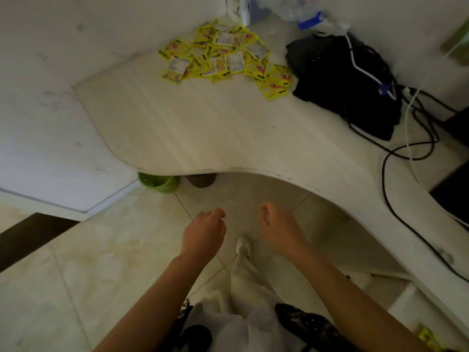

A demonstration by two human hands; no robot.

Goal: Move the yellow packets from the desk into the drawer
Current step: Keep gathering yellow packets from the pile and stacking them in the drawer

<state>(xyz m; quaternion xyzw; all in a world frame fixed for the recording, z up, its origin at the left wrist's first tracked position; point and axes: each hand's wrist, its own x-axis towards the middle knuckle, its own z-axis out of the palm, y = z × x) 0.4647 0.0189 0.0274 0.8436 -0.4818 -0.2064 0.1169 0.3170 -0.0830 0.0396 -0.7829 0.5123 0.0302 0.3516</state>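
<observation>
A loose heap of several yellow packets [225,57] lies at the far corner of the pale curved desk [193,128], against the wall. My left hand [204,233] and my right hand [278,226] hang over the floor in front of the desk's curved edge, well short of the packets. Both have loosely curled fingers and hold nothing. A white drawer front with a round knob [445,257] shows under the desk at the right. Something yellow [429,335] lies in the space at the bottom right, too blurred to name.
A black bag [347,85] with black and white cables [396,158] lies right of the packets. Bottles and plastic wrap [302,11] stand at the back. A green basket [158,182] sits on the floor under the desk edge. My leg and shoe [243,247] are below my hands.
</observation>
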